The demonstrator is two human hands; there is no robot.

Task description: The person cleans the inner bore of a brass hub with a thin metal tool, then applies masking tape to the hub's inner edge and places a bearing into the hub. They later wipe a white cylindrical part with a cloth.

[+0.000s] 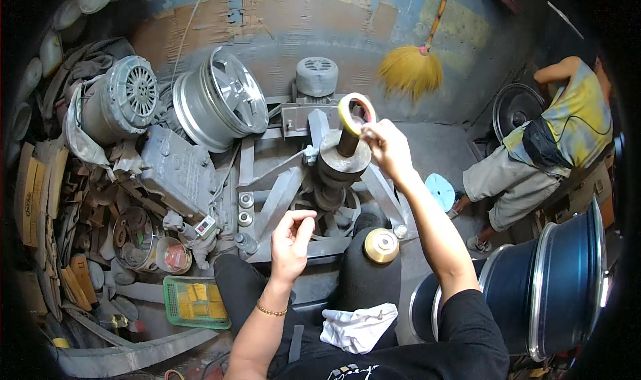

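Note:
My right hand (387, 143) is raised, its fingers closed on the edge of a yellow-green roll of tape (345, 115). The roll is tilted just above a dark upright shaft (348, 143), which rises from a round grey metal hub (344, 163). Whether the roll touches the shaft I cannot tell. Lower and to the left, my left hand (292, 243) hovers in front of the machine frame with its fingers curled against the thumb; anything between them is hidden. A gold-coloured round metal cap (381, 246) rests on my right thigh, and a white cloth (358, 328) lies in my lap.
An electric motor (316, 78) stands behind the hub. Silver wheel rim (220, 99), grey box (177, 169) and green basket (193, 302) of yellow pieces are at left. Blue-black rims (507, 300) lie at right; another person (561, 133) works beyond. A broom (412, 69) leans behind.

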